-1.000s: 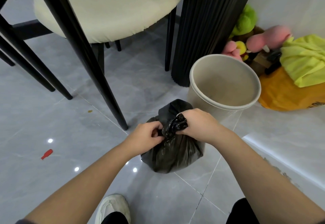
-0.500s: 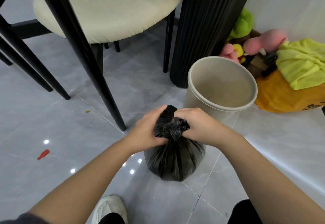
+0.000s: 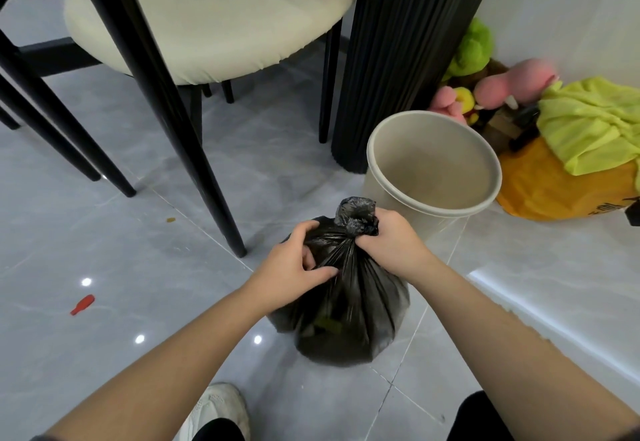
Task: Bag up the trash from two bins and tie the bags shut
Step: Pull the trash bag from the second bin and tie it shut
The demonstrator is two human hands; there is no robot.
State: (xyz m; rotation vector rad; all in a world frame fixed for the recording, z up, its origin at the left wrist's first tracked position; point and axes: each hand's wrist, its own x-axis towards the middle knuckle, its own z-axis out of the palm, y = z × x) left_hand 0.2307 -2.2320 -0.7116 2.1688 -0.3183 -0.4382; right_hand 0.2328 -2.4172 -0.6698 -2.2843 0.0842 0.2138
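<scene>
Head view, near to far.

One white sneaker (image 3: 214, 413) at the bottom edge, on the grey tiled floor (image 3: 104, 233). Two bare forearms reach forward from the lower corners.

One black plastic trash bag (image 3: 349, 312), full and rounded, stands on the floor just past the shoe, between the two hands. Left hand (image 3: 294, 267): fingers curled over the bag's shoulder just below the neck, thumb pressed into the plastic. Right hand (image 3: 391, 243): fist clamped around the gathered neck, with a crumpled tuft of plastic sticking up above the knuckles. The hands are close together, one on either side of the neck, not touching each other. Whether a knot is formed cannot be told.

One small red object (image 3: 82, 304) lies on the floor well to the left. Three bright light spots reflect off the tiles.

One round beige plastic bin (image 3: 433, 170), upright, no liner, just behind the bag to the right.

Farther back: two cream-cushioned chairs with black legs (image 3: 207, 15), one black fluted column (image 3: 398, 60), one orange bag (image 3: 554, 191) with one yellow-green cloth (image 3: 595, 129) on top, and a heap of plush toys (image 3: 485, 84) against the wall, count unclear.
</scene>
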